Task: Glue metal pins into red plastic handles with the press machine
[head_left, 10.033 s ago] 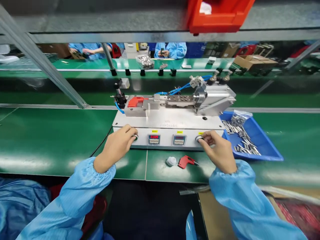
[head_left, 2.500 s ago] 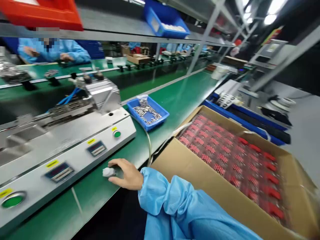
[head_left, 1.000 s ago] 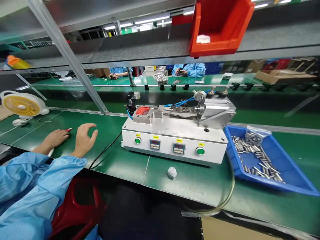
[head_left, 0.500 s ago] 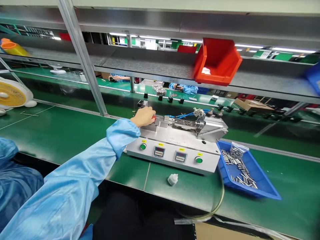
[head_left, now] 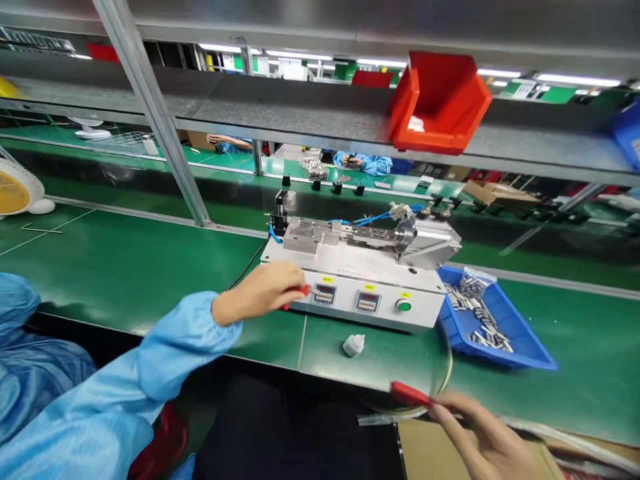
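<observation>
My left hand (head_left: 263, 290) is closed in front of the machine's front panel. It pinches a small red piece (head_left: 305, 291), with what looks like a thin shiny tip beyond it; its exact kind is unclear. At the lower right, my blurred right hand (head_left: 483, 427) grips a flat, elongated red piece (head_left: 410, 393) between thumb and fingers, above the table's front edge. Behind my left hand stands the silver benchtop machine (head_left: 345, 263), with a metal fixture (head_left: 305, 237) on top and two small displays. One green button (head_left: 403, 305) shows at its right end.
A white dropper bottle (head_left: 354, 345) stands before the machine. Right of it, a blue tray (head_left: 525, 350) holds many metal pins. A red bin (head_left: 445, 107) sits on the shelf above. A fan (head_left: 20, 190) and a hex key (head_left: 43, 229) are at left. Blue-clothed people work behind.
My left hand has moved down off the machine's top fixture to its front, still with a red piece. My right hand has come into view at the lower right, holding another red piece.
</observation>
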Demonstrator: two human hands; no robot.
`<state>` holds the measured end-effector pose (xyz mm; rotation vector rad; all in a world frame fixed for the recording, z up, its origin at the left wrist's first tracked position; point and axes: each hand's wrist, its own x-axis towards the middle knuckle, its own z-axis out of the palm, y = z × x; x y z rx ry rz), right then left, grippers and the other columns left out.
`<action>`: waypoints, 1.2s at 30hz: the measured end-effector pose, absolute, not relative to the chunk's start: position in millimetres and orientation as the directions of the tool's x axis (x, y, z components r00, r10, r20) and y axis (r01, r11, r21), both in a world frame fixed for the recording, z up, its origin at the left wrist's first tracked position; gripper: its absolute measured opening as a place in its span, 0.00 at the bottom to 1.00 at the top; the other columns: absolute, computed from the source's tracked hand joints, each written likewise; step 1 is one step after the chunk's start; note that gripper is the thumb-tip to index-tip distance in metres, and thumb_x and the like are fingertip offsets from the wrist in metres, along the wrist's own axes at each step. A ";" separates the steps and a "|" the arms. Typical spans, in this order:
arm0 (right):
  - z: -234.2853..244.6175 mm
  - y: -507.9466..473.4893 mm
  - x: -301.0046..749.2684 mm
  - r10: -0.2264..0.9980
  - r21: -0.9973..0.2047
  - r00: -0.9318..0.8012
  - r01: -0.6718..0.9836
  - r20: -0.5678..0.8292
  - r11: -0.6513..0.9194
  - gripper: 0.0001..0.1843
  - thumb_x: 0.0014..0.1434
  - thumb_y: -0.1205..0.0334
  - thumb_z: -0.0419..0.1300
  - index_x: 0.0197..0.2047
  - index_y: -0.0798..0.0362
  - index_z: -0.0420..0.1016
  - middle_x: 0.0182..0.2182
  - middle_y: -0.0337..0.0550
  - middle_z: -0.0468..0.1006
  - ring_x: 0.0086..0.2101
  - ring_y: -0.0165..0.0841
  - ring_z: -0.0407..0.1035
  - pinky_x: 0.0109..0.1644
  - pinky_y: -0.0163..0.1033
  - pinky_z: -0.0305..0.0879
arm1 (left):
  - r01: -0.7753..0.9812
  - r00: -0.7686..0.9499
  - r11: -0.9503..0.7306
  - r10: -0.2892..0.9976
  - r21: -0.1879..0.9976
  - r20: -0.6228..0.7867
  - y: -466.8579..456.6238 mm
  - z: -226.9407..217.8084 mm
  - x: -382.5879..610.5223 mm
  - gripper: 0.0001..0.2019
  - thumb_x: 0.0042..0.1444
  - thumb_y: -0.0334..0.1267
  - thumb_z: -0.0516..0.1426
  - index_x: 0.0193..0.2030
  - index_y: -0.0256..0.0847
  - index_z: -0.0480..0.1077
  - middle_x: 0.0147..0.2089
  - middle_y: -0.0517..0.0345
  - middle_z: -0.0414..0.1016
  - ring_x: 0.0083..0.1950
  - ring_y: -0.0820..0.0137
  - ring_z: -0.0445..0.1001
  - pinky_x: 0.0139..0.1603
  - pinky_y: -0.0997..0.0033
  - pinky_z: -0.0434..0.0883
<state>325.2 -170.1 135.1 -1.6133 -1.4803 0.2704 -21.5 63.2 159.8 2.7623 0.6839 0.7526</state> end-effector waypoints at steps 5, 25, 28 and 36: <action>108.3 -131.7 251.7 0.954 -0.851 0.080 0.476 0.290 0.219 0.14 0.66 0.44 0.64 0.35 0.43 0.82 0.28 0.41 0.82 0.28 0.40 0.77 0.38 0.45 0.78 | 0.487 0.772 -0.790 0.589 0.372 0.239 20.3 68.5 -26.2 0.08 0.71 0.36 0.56 0.40 0.41 0.73 0.41 0.50 0.80 0.43 0.61 0.76 0.44 0.63 0.71; 25.7 -84.0 241.0 0.925 -0.885 0.290 0.456 0.246 0.092 0.14 0.65 0.51 0.65 0.51 0.47 0.76 0.52 0.52 0.79 0.54 0.46 0.74 0.59 0.55 0.73 | -0.151 0.475 0.239 0.868 0.959 -0.141 -37.5 20.1 20.6 0.27 0.65 0.67 0.56 0.45 0.41 0.67 0.25 0.63 0.74 0.19 0.73 0.72 0.22 0.76 0.68; 24.8 -80.7 241.6 0.942 -0.939 0.288 0.338 0.172 0.068 0.14 0.67 0.48 0.63 0.49 0.48 0.74 0.50 0.51 0.82 0.50 0.44 0.77 0.57 0.53 0.74 | -0.191 0.488 0.262 0.861 0.946 -0.140 -30.0 21.8 18.6 0.28 0.61 0.66 0.61 0.48 0.41 0.67 0.31 0.61 0.77 0.21 0.74 0.72 0.24 0.74 0.71; 30.9 -87.7 264.6 0.970 -0.990 0.225 0.125 0.095 0.068 0.23 0.62 0.41 0.66 0.52 0.46 0.73 0.24 0.33 0.74 0.25 0.34 0.70 0.33 0.41 0.70 | -0.124 0.451 0.186 0.886 0.975 -0.112 -32.6 19.3 24.7 0.22 0.60 0.54 0.68 0.52 0.40 0.75 0.45 0.51 0.80 0.41 0.67 0.79 0.39 0.71 0.76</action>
